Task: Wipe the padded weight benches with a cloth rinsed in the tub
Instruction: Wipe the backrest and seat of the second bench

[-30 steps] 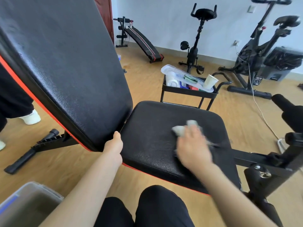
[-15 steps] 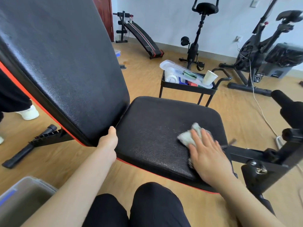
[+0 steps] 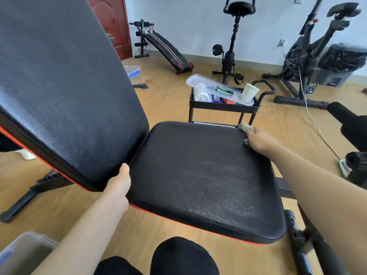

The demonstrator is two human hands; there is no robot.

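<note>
Your right grip [image 3: 258,140] was closed on the crumpled grey-white cloth [image 3: 244,128], which had travelled from the near part of the black padded seat surface [image 3: 198,175] to its far right corner. Your left grip [image 3: 119,185] stayed clamped on the black inclined backrest pad [image 3: 69,96]. Damp streaks suggest the seat was nearly covered.

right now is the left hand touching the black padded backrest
Touching. The head view shows the left hand gripping the lower edge of the tilted black padded backrest, thumb lying against the pad beside the seat gap.
</note>
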